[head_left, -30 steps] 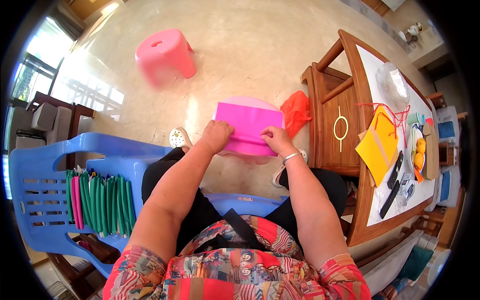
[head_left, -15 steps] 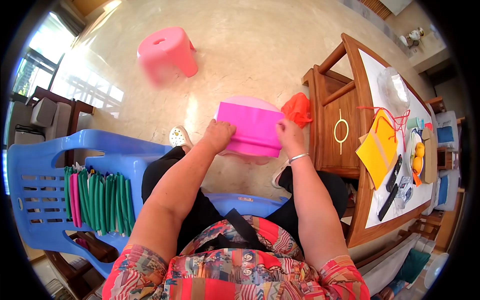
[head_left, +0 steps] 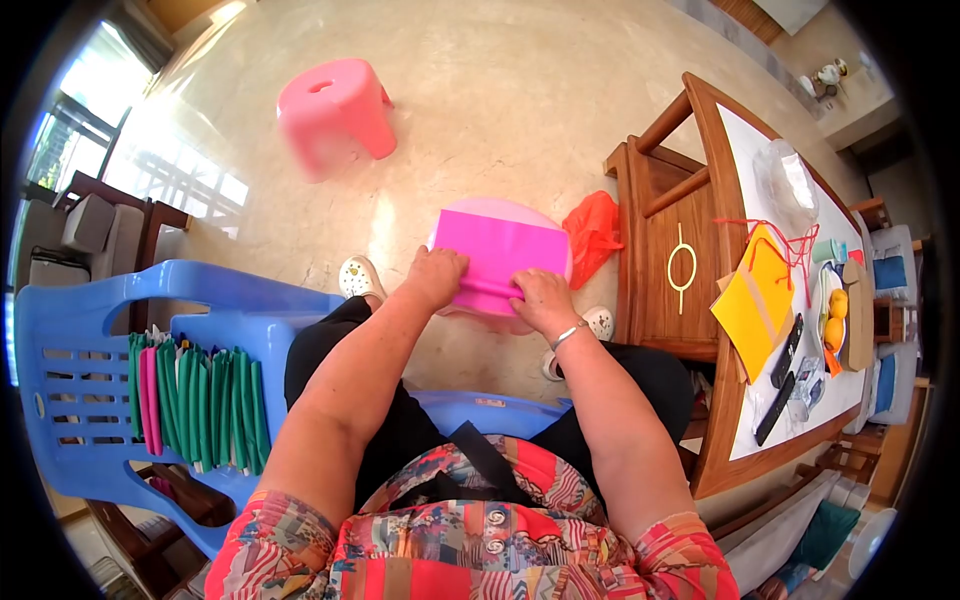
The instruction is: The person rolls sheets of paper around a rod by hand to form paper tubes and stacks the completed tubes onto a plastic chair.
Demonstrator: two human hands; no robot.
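A bright magenta sheet, paper or thin cloth, lies on a light pink round stool between my knees. Its near part is doubled over into a narrow folded strip. My left hand holds the left end of that fold, fingers curled at the edge. At the fold's right end, my right hand has its fingers bent and pinching the strip. The fingertips of both hands are partly hidden.
A blue plastic chair at my left carries several folded green and pink pieces. A red plastic bag lies right of the stool. Farther off stands a pink stool. The wooden table holds yellow sheets and remotes.
My right hand has moved from the sheet's right edge inward and nearer to me, onto the fold. The sheet's near edge is now folded up, and my left hand has stayed almost in place.
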